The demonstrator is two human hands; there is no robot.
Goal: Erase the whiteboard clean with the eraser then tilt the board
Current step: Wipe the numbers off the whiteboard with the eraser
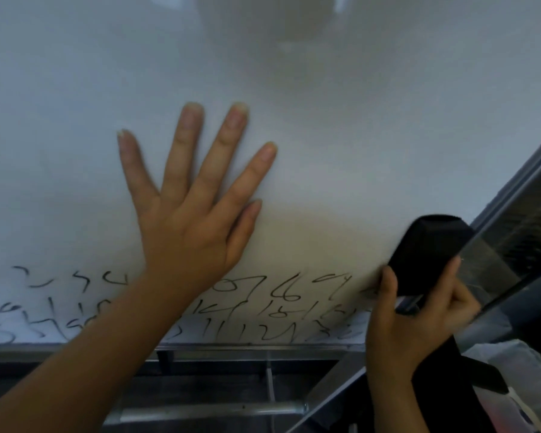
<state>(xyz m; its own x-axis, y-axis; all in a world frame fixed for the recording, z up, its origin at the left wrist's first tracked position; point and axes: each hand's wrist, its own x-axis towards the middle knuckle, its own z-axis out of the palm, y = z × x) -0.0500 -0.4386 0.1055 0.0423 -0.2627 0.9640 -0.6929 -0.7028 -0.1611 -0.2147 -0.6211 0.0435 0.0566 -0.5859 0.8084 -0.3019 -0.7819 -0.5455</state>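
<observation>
The whiteboard (325, 120) fills most of the view, white and blank across its upper part. Black handwriting (281, 310) runs in a few rows along its bottom strip. My left hand (194, 207) lies flat against the board with fingers spread and straight, just above the writing. My right hand (416, 317) grips a black eraser (431, 248) at the board's lower right corner; the eraser's pad is against the board beside the right frame. My left forearm covers part of the writing.
A metal frame edge (512, 201) runs diagonally along the board's right side. Below the board is a grey tray rail (231, 348) and metal stand bars (219, 410). Pale plastic-wrapped items (522, 370) sit at lower right.
</observation>
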